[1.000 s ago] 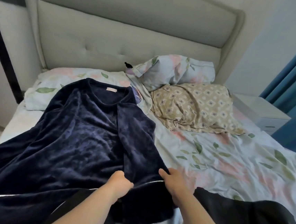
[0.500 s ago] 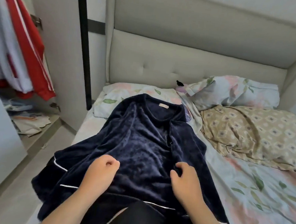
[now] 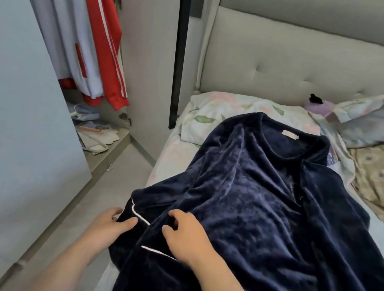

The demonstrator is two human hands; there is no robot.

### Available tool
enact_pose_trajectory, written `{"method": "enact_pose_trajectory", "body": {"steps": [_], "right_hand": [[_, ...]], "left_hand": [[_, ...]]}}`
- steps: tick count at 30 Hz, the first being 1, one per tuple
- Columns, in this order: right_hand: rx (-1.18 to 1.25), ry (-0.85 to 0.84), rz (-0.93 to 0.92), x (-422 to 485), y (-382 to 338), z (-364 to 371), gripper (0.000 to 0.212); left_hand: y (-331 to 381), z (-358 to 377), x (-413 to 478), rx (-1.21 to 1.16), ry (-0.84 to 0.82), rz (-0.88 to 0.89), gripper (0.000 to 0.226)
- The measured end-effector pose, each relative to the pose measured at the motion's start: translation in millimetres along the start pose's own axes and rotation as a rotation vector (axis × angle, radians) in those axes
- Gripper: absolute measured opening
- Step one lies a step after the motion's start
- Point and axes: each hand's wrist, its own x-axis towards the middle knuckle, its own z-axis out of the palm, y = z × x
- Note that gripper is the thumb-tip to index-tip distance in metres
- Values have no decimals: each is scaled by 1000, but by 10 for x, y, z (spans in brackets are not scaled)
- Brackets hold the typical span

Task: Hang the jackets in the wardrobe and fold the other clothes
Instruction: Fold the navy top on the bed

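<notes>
Navy garment (image 3: pixel 262 210): plush, dark blue, white piping (image 3: pixel 139 215); lies spread on the bed (image 3: pixel 172 164), collar toward the bed's head, hem toward the bed's foot; 1 sleeve reaches the bed's left edge.
Collar label (image 3: pixel 289 134): pale tag inside the neck, facing up.
Left hand (image 3: pixel 108 224): at the bed's left edge, on the sleeve end.
Left grip: pinching the sleeve edge beside the piping, thumb on top, fingers on the far side of the fabric.
Right hand (image 3: pixel 189 236): on the garment's front, just inward from the bed's left edge.
Right grip: fingers and thumb curled into the plush, pinching up a fold (how much cloth is taken I cannot tell).
Hand spacing: near each other, not touching; piping runs between them.
Headboard (image 3: pixel 287 67): grey, tufted, upright at the bed's head.
Pillows: 2, floral; 1 (image 3: pixel 237 107) under the collar at the bed's head, 1 (image 3: pixel 372 118) toward the bed's right side.
Beige patterned cloth (image 3: pixel 382 177): crumpled on the bed's right side.
Wardrobe (image 3: pixel 147 59): left of the bed, door (image 3: pixel 26 106) open.
Red jacket (image 3: pixel 102 43): hanging inside, white stripes, beside a pale blue garment (image 3: pixel 64 27).
Papers (image 3: pixel 96 133): loose pile on the wardrobe bottom.
</notes>
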Motion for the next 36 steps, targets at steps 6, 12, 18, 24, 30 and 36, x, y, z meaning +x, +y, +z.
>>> {"method": "enact_pose_trajectory", "body": {"steps": [6,12,18,24,30,36], "right_hand": [[-50,15,-6,95,153,53,50],[-46,43,-16,77,135,73,66],[160,111,-56,51,-11,52,40],[894,-31,1,17,-110,-90,48],[1046,-107,83,7,-132,-208,49],[1306,-117,364,17,-86,-267,3]], "left_hand": [[92,8,169,-132,59,-23,7],[248,-571,202,-1026,119,1,24],[293,-715,23,-1051,-37,139,33],[433,-182,-288,-595,-292,320,54],[412,26,-441,-156,-697,456,25],[297,158,-276,-374,-109,209,5]]}}
